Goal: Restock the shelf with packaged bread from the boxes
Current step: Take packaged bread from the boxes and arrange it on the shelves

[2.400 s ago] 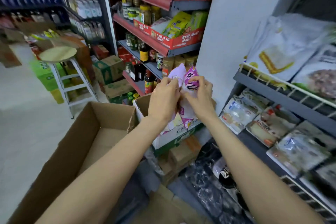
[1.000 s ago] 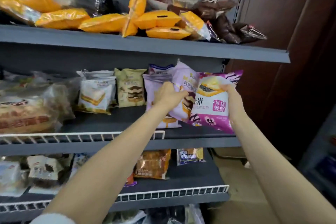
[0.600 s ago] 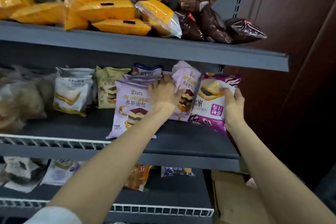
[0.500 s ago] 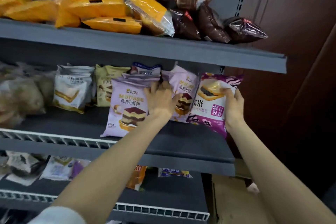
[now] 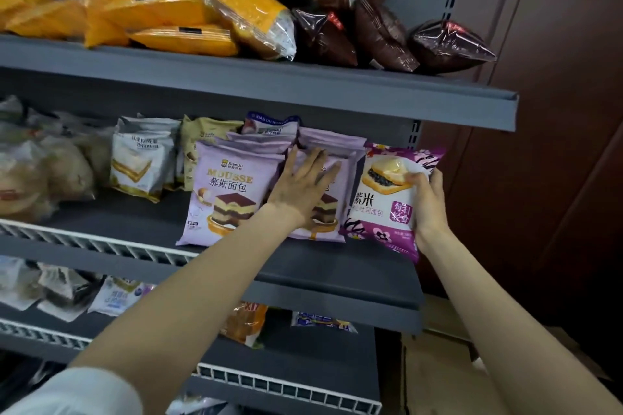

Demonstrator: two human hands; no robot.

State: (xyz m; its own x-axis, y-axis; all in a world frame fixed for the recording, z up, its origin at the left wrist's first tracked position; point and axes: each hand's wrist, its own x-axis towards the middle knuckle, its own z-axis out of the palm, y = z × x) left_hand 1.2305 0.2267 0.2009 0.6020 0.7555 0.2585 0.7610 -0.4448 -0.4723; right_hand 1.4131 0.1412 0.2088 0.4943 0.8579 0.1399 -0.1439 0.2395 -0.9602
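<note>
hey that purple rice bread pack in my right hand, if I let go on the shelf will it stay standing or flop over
The purple rice bread pack looks like a soft, puffy bag, so it probably sags rather than stands firm. It leans tilted in the right hand, so it may tip forward. The mousse packs beside it could prop it.

The shelf (image 5: 337,273) is grey metal with a matt painted finish. The mousse bread packs (image 5: 229,192) are smooth plastic film, slightly glossy. The brown packs (image 5: 381,30) above are shiny crinkled plastic. The box (image 5: 438,377) is rough matt cardboard.
</note>
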